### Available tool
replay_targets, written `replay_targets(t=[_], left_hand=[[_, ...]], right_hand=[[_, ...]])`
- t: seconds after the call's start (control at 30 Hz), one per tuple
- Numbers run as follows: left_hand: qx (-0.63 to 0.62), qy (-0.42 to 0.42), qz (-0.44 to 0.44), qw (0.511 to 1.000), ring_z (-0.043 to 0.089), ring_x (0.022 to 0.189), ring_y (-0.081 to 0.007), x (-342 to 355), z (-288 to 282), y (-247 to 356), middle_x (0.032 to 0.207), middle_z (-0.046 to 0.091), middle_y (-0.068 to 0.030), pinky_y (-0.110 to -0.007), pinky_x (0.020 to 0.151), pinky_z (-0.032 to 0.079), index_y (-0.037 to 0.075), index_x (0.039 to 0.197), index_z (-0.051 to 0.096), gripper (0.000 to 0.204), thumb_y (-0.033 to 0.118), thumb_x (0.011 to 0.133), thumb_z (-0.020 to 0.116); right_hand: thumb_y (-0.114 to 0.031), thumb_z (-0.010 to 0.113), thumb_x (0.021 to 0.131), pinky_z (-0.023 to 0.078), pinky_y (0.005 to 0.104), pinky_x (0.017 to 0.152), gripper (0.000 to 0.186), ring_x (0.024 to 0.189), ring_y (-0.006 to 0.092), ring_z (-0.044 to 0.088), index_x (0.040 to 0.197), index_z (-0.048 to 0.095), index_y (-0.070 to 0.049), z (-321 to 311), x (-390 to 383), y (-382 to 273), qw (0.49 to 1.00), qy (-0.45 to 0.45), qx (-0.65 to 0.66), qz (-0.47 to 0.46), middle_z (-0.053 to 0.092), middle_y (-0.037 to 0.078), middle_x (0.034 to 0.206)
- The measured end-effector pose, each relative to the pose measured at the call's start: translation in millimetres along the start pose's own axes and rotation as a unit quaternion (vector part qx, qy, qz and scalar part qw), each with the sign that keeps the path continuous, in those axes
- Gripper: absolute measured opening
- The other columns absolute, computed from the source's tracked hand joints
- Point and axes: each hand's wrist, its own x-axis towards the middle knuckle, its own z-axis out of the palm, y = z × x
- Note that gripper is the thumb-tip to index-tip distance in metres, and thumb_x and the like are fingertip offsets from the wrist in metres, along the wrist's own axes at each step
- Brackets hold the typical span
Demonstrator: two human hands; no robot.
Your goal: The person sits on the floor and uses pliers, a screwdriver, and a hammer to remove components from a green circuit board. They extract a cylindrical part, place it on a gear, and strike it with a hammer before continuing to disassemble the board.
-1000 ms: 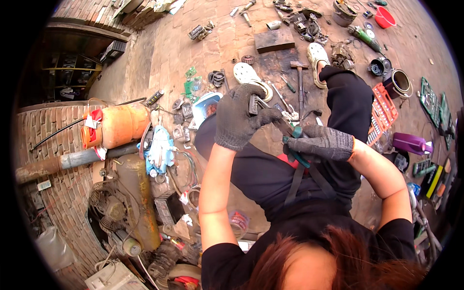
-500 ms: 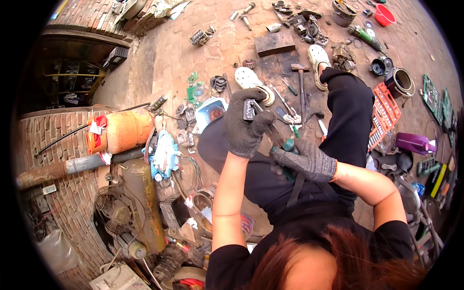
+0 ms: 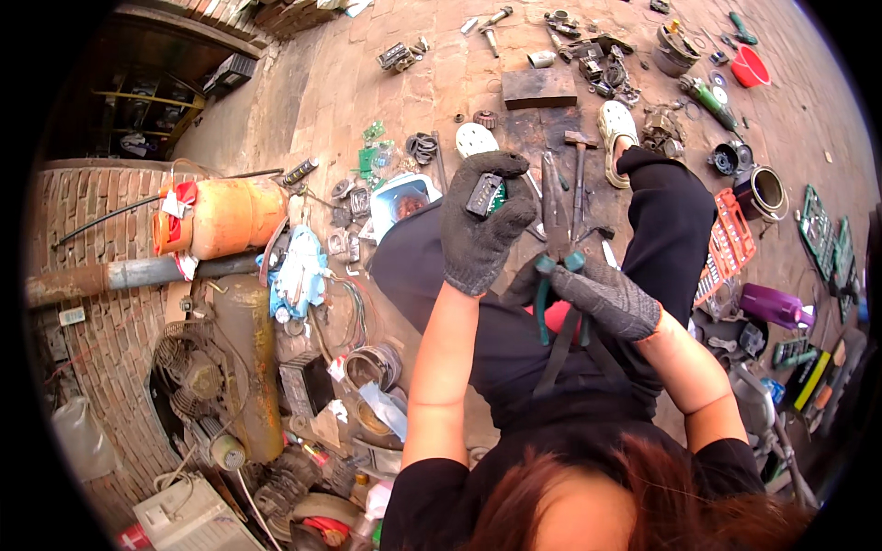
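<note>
Both my hands wear dark grey knit gloves. My left hand [image 3: 487, 225] is raised over my left thigh, its fingers closed around a small black block [image 3: 483, 196] with a green circuit board along its side. In my right hand [image 3: 602, 296], held in front of my lap, is a pair of pliers [image 3: 556, 216] with green handles. Their long grey jaws point away from me, to the right of the block and apart from it. Part of the handles is hidden by my gloved fingers.
A hammer [image 3: 579, 174] and a dark metal block [image 3: 539, 89] lie on the brick floor ahead. Beside my left leg stands a blue-white basin [image 3: 393, 197]. An orange gas cylinder [image 3: 234, 217] lies at the left; an orange socket tray [image 3: 726, 243] is at the right.
The pliers have swung up, so their jaws now point forward, away from the block. My left hand has turned, showing the block's green board. The view has shifted slightly.
</note>
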Motion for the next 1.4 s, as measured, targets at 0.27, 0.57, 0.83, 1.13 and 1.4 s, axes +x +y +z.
replay_targets(t=[0.27, 0.57, 0.83, 1.13, 1.4], left_hand=[[-0.084, -0.027, -0.083, 0.993, 0.060, 0.078, -0.0135, -0.1, -3.2, 5.6, 0.109, 0.063, -0.0173, -0.024, 0.066, 0.050, -0.003, 0.121, 0.051, 0.042, 0.009, 0.083, 0.066], [-0.037, -0.024, -0.147, 0.988, 0.061, 0.100, -0.0162, 1.2, -10.9, 7.5, 0.119, 0.060, -0.0119, -0.027, 0.079, 0.054, 0.000, 0.124, 0.051, 0.048, 0.006, 0.080, 0.070], [0.010, -0.038, -0.158, 0.987, 0.061, 0.095, -0.0144, -2.3, -18.0, 12.0, 0.115, 0.061, -0.0092, -0.028, 0.076, 0.055, 0.001, 0.124, 0.052, 0.048, 0.007, 0.080, 0.071], [0.107, -0.061, -0.166, 0.979, 0.056, 0.102, -0.0165, -3.5, -21.7, 16.4, 0.111, 0.059, -0.0090, -0.029, 0.085, 0.050, 0.000, 0.120, 0.052, 0.054, 0.015, 0.076, 0.078], [0.230, -0.110, -0.138, 0.957, 0.062, 0.094, -0.0161, 0.6, -25.2, 15.9, 0.115, 0.055, -0.0091, -0.029, 0.076, 0.055, 0.001, 0.125, 0.050, 0.052, 0.010, 0.079, 0.073]], right_hand=[[-0.025, 0.050, 0.095, 0.057, 0.0277, 0.061, 0.041, 0.077, 0.0220, 0.068, 0.121, 0.049, 0.007, -7.0, -16.7, -15.7, 0.972, -0.064, 0.163, 0.154, 0.063, 0.019, 0.108], [-0.020, 0.054, 0.093, 0.056, 0.0269, 0.062, 0.039, 0.076, 0.0272, 0.070, 0.123, 0.046, 0.005, -6.6, -19.6, -29.7, 0.965, -0.045, 0.116, 0.231, 0.065, 0.022, 0.103], [-0.021, 0.053, 0.093, 0.058, 0.0287, 0.065, 0.041, 0.081, 0.0260, 0.069, 0.123, 0.048, 0.008, -13.2, -19.1, -22.9, 0.961, -0.039, 0.045, 0.270, 0.065, 0.018, 0.101], [-0.031, 0.055, 0.094, 0.050, 0.0216, 0.052, 0.038, 0.066, 0.0149, 0.067, 0.114, 0.055, 0.001, -18.4, -19.1, -33.0, 0.960, -0.039, -0.033, 0.275, 0.068, 0.010, 0.083], [-0.035, 0.054, 0.094, 0.046, 0.0198, 0.048, 0.035, 0.062, 0.0115, 0.067, 0.101, 0.060, -0.002, -20.6, -15.1, -50.6, 0.942, -0.046, -0.097, 0.319, 0.068, 0.007, 0.076]])
